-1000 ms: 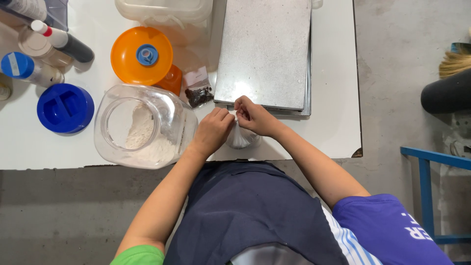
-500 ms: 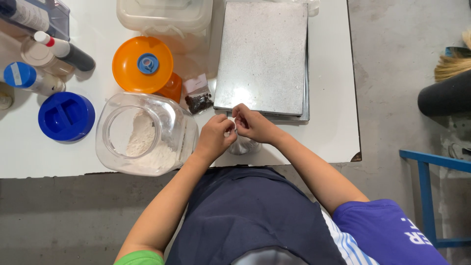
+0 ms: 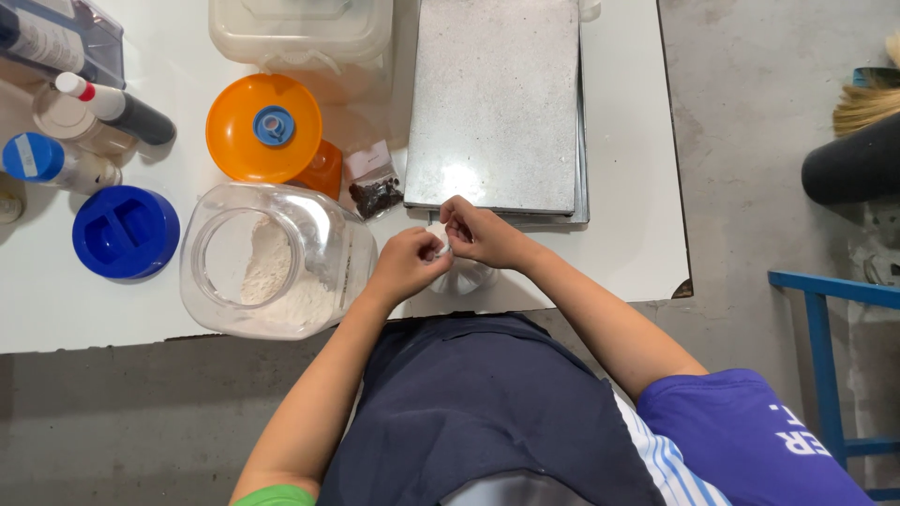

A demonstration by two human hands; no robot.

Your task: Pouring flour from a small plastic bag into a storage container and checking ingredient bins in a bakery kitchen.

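My left hand (image 3: 409, 265) and my right hand (image 3: 476, 231) meet above the near edge of the white table (image 3: 619, 225). Both pinch the top of a small clear plastic bag (image 3: 463, 277) that hangs below them; its contents are hard to make out. Just left of my left hand stands an open clear jar (image 3: 272, 260) with white powder inside. A flat grey metal tray (image 3: 497, 103) lies just beyond my hands.
A small packet of dark bits (image 3: 375, 187) lies by the jar. An orange lid (image 3: 264, 127), a blue lid (image 3: 125, 231), bottles (image 3: 112, 103) and a clear tub (image 3: 305, 33) fill the left and back. A blue frame (image 3: 830, 300) stands on the right floor.
My hands have stayed together on the small bag with only slight finger shifts. The view has drifted a little; nothing else on the table has moved.
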